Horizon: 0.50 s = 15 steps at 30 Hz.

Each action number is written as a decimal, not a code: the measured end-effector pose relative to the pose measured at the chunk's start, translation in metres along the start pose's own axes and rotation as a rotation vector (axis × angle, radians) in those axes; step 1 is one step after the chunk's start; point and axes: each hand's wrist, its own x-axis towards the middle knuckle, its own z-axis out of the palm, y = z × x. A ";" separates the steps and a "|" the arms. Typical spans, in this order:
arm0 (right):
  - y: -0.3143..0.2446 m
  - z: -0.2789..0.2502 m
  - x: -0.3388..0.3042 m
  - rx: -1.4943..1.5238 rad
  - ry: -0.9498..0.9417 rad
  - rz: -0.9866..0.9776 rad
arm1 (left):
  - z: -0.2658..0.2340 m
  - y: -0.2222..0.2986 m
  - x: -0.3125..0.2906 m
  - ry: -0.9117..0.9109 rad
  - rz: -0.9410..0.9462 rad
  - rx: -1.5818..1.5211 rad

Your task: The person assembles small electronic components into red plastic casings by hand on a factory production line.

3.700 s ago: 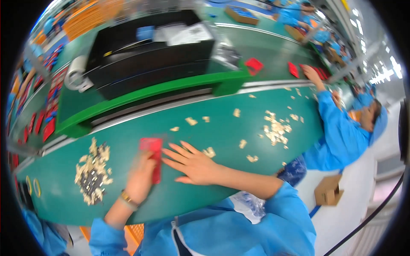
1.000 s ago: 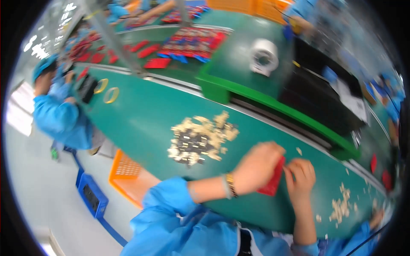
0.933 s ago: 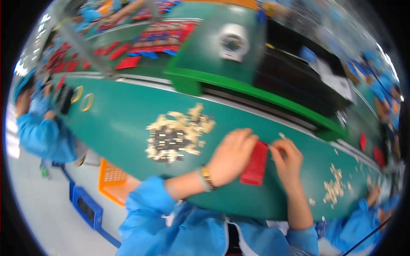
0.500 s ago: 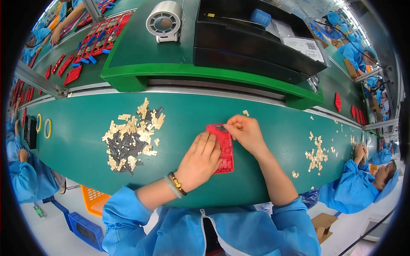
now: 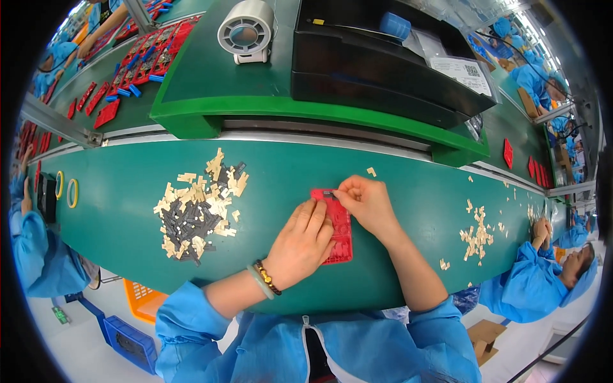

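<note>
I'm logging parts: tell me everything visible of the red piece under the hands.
The red piece is a flat, oblong, plastic-looking shell, its upturned face moulded with recesses. It lies lengthwise near to far on the green tabletop. The left hand partly covers its left side; the right hand touches a dark strip by the far edge.

Worn up top: loose lt-blue work jacket (image 5: 255, 351) in thin, slightly shiny, creased fabric, w/ a silver-grey zip pull (image 5: 306, 319) at ctr front. Pale edging runs down both sides of the opening; dark inner garment (image 5: 314, 352) shows b/w. Same-colour L sleeve (image 5: 191, 322) & R sleeve (image 5: 440, 332) are wide, bunched nr the elbows, forearms bare below. On the L wrist, 2 pcs side by side: smooth pale-green bangle (image 5: 258, 282) & dark bead bracelet (image 5: 265, 277) w/ gold-coloured beads. Bare L hand (image 5: 300, 239), bare R hand (image 5: 369, 205).
</note>
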 end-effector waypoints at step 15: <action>0.000 -0.007 -0.033 -0.716 0.239 -0.616 | -0.003 -0.006 0.020 0.050 0.003 -0.044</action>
